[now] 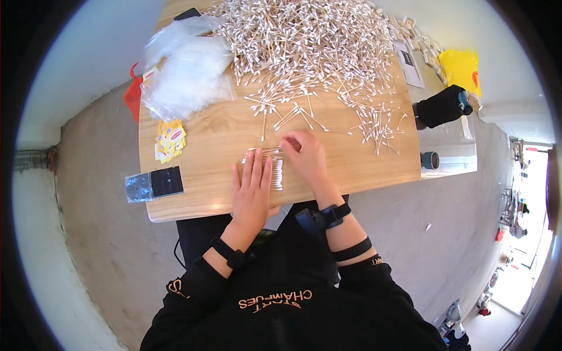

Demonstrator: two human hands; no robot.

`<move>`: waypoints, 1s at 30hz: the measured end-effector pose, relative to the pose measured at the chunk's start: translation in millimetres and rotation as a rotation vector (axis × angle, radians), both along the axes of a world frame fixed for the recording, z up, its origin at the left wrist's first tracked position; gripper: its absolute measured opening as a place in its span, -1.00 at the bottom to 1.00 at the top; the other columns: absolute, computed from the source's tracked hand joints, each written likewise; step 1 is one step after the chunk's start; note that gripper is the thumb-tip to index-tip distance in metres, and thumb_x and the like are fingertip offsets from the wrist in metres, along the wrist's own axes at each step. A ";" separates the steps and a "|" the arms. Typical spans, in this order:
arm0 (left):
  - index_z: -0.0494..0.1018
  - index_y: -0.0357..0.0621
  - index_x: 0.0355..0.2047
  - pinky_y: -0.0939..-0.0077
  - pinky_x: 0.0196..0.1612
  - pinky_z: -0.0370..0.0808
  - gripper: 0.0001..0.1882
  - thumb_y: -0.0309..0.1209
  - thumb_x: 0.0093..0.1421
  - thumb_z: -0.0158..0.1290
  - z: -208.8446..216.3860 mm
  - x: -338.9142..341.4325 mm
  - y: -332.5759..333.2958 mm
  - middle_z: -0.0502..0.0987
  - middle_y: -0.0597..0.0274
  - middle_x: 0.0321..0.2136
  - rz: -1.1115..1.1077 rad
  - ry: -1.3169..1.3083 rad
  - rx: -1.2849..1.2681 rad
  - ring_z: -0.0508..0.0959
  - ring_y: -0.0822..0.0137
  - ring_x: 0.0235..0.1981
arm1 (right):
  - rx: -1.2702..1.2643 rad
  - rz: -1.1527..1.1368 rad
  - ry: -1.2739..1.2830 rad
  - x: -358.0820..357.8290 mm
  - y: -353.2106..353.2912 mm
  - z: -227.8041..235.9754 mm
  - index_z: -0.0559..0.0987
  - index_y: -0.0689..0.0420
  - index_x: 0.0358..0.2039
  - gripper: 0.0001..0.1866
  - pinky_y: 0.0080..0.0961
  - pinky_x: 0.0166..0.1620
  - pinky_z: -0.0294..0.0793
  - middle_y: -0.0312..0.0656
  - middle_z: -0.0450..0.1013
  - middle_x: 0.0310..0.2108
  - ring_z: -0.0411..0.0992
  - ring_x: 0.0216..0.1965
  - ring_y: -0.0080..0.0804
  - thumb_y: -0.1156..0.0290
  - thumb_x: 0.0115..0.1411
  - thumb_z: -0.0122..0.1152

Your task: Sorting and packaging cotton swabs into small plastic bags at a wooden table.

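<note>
Near the desk's (363, 169) front edge, the left hand (253, 193) lies flat with fingers spread on a small aligned row of cotton swabs (276, 169), while the right hand (305, 157), fingers curled, pinches the row's far end.

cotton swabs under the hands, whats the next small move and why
Probably slide the right hand leftward to square the small aligned bundle of cotton swabs against the flat left hand; loose swabs lie scattered just beyond it on the wooden table.
</note>
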State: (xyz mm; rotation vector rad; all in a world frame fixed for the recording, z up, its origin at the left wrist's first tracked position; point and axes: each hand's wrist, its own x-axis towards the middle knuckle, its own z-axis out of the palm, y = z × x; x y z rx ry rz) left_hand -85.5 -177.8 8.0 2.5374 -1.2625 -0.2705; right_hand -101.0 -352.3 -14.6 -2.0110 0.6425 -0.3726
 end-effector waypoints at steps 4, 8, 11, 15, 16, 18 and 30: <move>-0.01 -0.21 0.31 -0.09 0.33 -0.09 0.26 -0.14 -0.39 0.41 -0.6 0.2 1.5 -0.07 -0.08 0.35 -0.002 -0.009 0.024 -0.06 -0.01 0.38 | -0.060 -0.194 -0.093 30.4 2.8 9.7 0.57 0.03 -0.35 -0.84 -0.37 -0.35 0.47 -0.17 0.43 -0.33 0.48 -0.44 -0.28 0.36 0.02 0.31; -0.03 -0.15 0.33 -0.06 0.34 -0.08 0.29 -0.06 -0.38 0.42 0.9 -1.1 -0.3 -0.07 0.00 0.36 0.004 0.012 0.100 -0.07 0.08 0.39 | -0.342 -0.068 0.181 52.4 -14.7 16.3 0.59 0.11 -0.26 -0.78 -0.45 -0.31 0.48 -0.21 0.45 -0.31 0.47 -0.41 -0.42 0.37 0.06 0.31; -0.03 -0.20 0.32 -0.08 0.33 -0.09 0.30 -0.11 -0.41 0.42 -1.0 -2.7 0.6 -0.08 -0.05 0.35 -0.004 0.022 0.050 -0.08 0.01 0.38 | -0.334 0.007 0.356 60.2 -27.6 8.7 0.58 0.16 -0.30 -0.81 -0.42 -0.30 0.47 -0.28 0.44 -0.35 0.45 -0.41 -0.45 0.38 0.08 0.30; -0.02 -0.20 0.32 -0.07 0.34 -0.09 0.29 -0.10 -0.41 0.42 -1.4 -1.1 1.4 -0.08 -0.04 0.35 0.010 0.048 0.040 -0.09 0.03 0.39 | 0.480 -0.275 -0.301 41.5 -48.6 -11.3 0.54 0.15 -0.28 -0.77 -0.61 -0.46 0.37 -0.28 0.46 -0.38 0.38 -0.47 -0.58 0.34 0.09 0.31; -0.02 -0.19 0.31 -0.07 0.34 -0.09 0.28 -0.10 -0.40 0.42 -1.6 -0.2 3.4 -0.08 -0.03 0.35 0.014 0.026 0.034 -0.08 0.04 0.39 | 0.906 -0.419 -0.472 32.3 -46.4 -4.5 0.52 0.17 -0.24 -0.76 -0.73 -0.51 0.31 -0.31 0.47 -0.38 0.35 -0.51 -0.66 0.33 0.13 0.29; -0.01 -0.19 0.31 -0.06 0.34 -0.09 0.28 -0.09 -0.40 0.42 -1.7 0.4 4.7 -0.08 -0.03 0.35 0.020 0.016 0.021 -0.08 0.05 0.39 | 0.854 -0.440 -0.424 19.7 -43.7 9.2 0.50 0.19 -0.20 -0.76 -0.80 -0.56 0.22 -0.32 0.46 -0.37 0.30 -0.53 -0.72 0.36 0.17 0.25; -0.02 -0.17 0.32 -0.03 0.34 -0.06 0.29 -0.12 -0.42 0.43 -2.4 -0.5 4.6 -0.08 -0.01 0.36 0.007 0.005 0.015 -0.06 0.06 0.38 | 0.692 -0.401 -0.380 -12.5 -87.2 46.5 0.44 0.15 0.03 -0.66 -0.83 -0.54 0.22 -0.27 0.43 -0.24 0.29 -0.48 -0.74 0.41 0.24 0.15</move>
